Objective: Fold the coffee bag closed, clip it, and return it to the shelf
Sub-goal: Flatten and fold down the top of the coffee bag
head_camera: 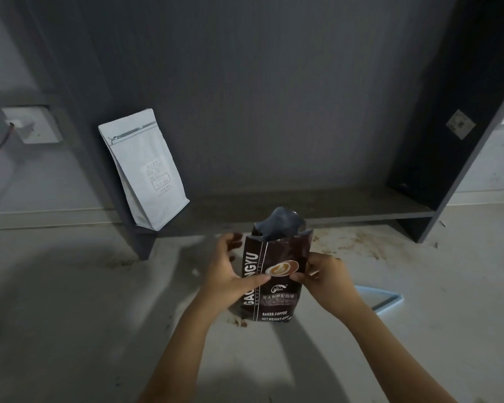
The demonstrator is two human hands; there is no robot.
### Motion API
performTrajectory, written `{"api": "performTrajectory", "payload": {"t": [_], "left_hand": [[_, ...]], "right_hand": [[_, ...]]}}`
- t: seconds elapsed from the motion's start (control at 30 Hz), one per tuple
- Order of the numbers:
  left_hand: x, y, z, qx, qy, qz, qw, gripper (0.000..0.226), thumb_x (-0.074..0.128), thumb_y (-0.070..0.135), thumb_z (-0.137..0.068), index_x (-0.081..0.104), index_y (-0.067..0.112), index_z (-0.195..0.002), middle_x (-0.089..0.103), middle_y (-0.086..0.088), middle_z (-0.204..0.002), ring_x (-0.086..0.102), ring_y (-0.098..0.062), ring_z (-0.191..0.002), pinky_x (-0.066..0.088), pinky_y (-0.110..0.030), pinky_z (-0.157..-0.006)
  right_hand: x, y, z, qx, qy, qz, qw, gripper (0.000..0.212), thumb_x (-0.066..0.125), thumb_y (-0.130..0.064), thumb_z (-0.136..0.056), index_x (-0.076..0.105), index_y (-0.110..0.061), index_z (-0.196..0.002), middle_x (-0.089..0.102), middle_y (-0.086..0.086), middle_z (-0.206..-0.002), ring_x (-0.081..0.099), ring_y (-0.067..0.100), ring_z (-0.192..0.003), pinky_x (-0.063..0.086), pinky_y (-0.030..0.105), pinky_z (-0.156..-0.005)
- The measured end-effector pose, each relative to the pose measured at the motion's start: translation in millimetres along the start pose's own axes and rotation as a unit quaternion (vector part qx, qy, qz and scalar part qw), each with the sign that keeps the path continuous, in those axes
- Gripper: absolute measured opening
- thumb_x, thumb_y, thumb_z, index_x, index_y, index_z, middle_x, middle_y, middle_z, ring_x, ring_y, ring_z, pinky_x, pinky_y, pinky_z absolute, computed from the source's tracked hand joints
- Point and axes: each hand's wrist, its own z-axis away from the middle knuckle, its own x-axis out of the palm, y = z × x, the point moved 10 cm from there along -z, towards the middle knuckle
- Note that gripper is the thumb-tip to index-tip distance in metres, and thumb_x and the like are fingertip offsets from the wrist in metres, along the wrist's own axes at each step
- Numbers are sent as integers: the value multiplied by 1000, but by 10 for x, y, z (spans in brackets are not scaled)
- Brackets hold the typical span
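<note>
A dark brown coffee bag (pixel 269 274) stands upright on the pale floor (pixel 70 315), just in front of the front edge of a low dark shelf (pixel 317 207). Its top is open and unfolded, the grey inner lining showing above the printed front, which carries a picture of a coffee cup and the words "BAKED.COFFEE". The left hand (pixel 230 274) wraps the bag's left side, thumb laid across the front near the cup picture and fingers curled round behind the left edge. The right hand (pixel 323 279) pinches the bag's right edge between thumb and fingers at about mid-height. Both hands are closed on the bag and it sits between them; whether its base rests fully on the floor or is lifted slightly I cannot tell. A white bag (pixel 146 170) stands on the left end of the shelf, tilted back against the left side panel, with its top folded over. The rest of the shelf board lies bare up to the right side panel. A light blue clip (pixel 384 299) lies on the floor just right of the right forearm, partly hidden by it. Brown stains mark the floor around the bag and below the shelf's front edge. A wall socket (pixel 32 126) with a cord plugged in sits on the wall left of the shelf.
</note>
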Motion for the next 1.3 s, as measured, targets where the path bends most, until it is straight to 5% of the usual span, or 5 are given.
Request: {"api": "performTrajectory", "payload": {"t": [0.1,0.33,0.6,0.93,1.3], "left_hand": [[206,47,-94,-20,-109,68,991,110,89,34,-44,28,35,-135,53,4,-132,54,-14,-119,46,-35,-98],[353,119,-166,-25,-141,107,984,56,87,35,-50,61,33,-100,75,14,-93,70,-8,-90,55,-19,-70],[270,101,-192,-13,-108,105,988,40,83,12,-63,64,20,-98,77,8,-85,71,-10,-85,54,-16,-65],[269,109,-228,4,-100,52,994,33,81,24,-65,69,18,-95,76,-6,-92,72,-22,-85,57,-43,-80],[237,138,-223,18,-88,69,994,18,72,13,-77,69,6,-93,75,-14,-92,72,-25,-84,57,-39,-77]], "right_hand": [[19,-33,10,-16,-18,-2,1000,13,75,-18,-69,62,-15,-71,58,-16,-59,61,8,-64,40,10,-52],[-31,-46,-129,12,-41,-197,980,77,89,-31,-48,44,-26,-110,59,-5,-115,57,10,-105,49,32,-84],[184,-216,-242,-3,-103,-249,963,39,86,-14,-54,66,-20,-88,74,-8,-78,70,8,-74,52,13,-56],[144,-200,-205,-11,-72,-281,957,25,80,-9,-64,70,-19,-85,76,-6,-82,71,12,-78,54,19,-63],[98,-274,-179,-38,-68,-304,949,24,77,-6,-67,70,-25,-81,75,-6,-80,71,12,-77,55,18,-63]]}}
